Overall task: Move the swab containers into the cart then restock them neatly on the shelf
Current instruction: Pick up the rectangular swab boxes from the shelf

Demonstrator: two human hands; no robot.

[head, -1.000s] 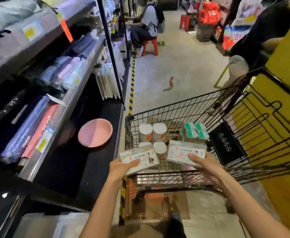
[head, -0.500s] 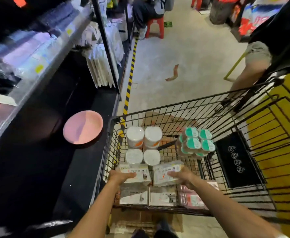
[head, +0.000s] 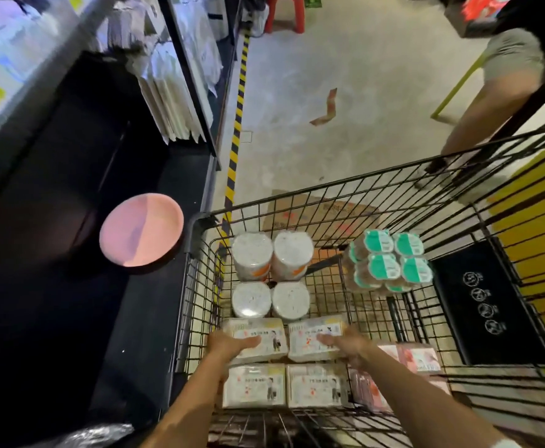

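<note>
Left hand (head: 232, 345): gripping the left rectangular swab box (head: 258, 337), thumb lying across the lid, fingers hidden beneath; box held flat, probably so it can go down level.
Right hand (head: 348, 345): gripping the right rectangular swab box (head: 313, 334) the same way, thumb on top; the two boxes held side by side, edges nearly touching, apparently to be set down as a pair.
Position of held boxes: low inside the wire cart (head: 345, 189), just beyond two matching boxes (head: 284, 384) already lying flat at the near end; likely meant as the next row.
Round swab tubs (head: 271, 273): four, white-topped, in a square block just past the held boxes, grouped by kind.
Green-lidded tubs (head: 390, 263): wrapped cluster toward the right of the cart, apart from the white ones.
Pink packs (head: 416, 360): lying flat beside the right hand, at the near right.
Shelf (head: 54, 302): dark, on the left, bearing a pink plate (head: 142, 232); no swab containers visible on it.
Stage, judged: loading the cart; restocking not yet begun.
</note>
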